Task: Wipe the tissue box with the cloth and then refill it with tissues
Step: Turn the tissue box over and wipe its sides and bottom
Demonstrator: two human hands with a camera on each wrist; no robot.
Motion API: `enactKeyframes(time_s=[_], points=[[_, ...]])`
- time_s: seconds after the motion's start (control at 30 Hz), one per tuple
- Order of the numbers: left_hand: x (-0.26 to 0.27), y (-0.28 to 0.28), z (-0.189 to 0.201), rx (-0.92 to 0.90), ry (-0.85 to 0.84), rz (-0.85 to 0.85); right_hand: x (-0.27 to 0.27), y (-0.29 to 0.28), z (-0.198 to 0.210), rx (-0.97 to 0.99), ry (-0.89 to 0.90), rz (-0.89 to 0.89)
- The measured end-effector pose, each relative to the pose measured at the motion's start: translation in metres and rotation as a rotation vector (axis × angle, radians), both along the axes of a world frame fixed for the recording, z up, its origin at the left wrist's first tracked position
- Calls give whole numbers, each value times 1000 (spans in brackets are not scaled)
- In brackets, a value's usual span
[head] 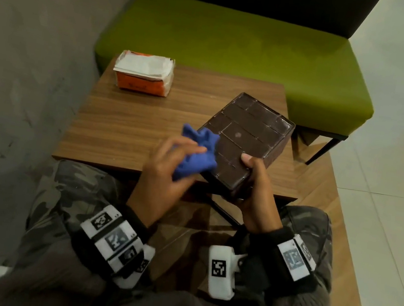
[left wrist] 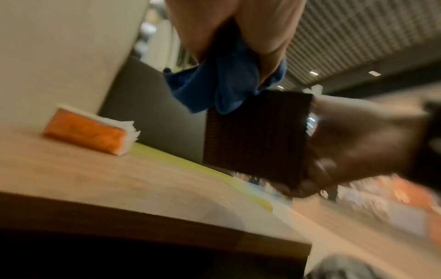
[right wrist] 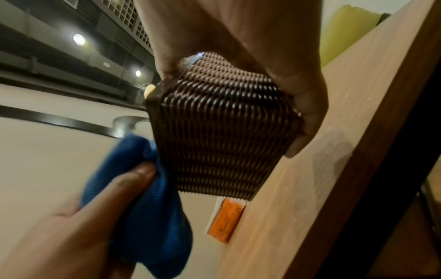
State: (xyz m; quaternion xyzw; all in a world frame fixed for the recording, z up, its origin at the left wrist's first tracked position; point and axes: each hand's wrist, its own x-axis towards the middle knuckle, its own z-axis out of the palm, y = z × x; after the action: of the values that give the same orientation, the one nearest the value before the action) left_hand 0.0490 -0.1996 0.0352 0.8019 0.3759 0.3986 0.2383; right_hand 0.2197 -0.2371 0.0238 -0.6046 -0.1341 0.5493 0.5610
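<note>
you sit at a wooden table (head: 131, 125), and a green bench (head: 238, 50) stands on its far side. the brown box (head: 245, 138) is at the near right part of the table; it is tilted, its flat ribbed side faces up and its near end is lifted over the table edge. your right hand (head: 257, 198) grasps this near end, thumb on top and fingers curled under it. your left hand (head: 166, 173) grasps the blue cloth (head: 198, 152), bunched up, and the cloth touches the left edge of the box. the orange tissue pack (head: 144, 75) lies at the far left of the table, well apart from the box, with white tissues showing on top.
</note>
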Motion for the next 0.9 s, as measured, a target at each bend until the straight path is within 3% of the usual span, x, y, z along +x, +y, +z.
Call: enactKeyframes(time_s=[0.1, 0.23, 0.33, 0.4, 0.53, 0.67, 0.73, 0.9], points=[[-4, 27, 1, -234, -199, 195, 2, -10, -1, 93, -152, -5], [-2, 48, 10, -553, -339, 221, 0, -20, 4, 212, -515, 163], [2, 59, 34, -486, -453, 210, 0, -20, 2, 196, -743, 231], [7, 56, 52, -326, -422, 206, -2, -17, 0, 194, -795, 240], [22, 17, 63, 82, -110, -40, -8, -9, 2, 191, -784, 216], [15, 5, 41, 259, 77, -263, -4, -10, 6, 223, -665, 179], [12, 11, 35, 248, 94, -255, -5, -10, 6, 214, -582, 192], [10, 17, 29, 61, -75, -43, -11, -6, 7, 144, -402, 132]])
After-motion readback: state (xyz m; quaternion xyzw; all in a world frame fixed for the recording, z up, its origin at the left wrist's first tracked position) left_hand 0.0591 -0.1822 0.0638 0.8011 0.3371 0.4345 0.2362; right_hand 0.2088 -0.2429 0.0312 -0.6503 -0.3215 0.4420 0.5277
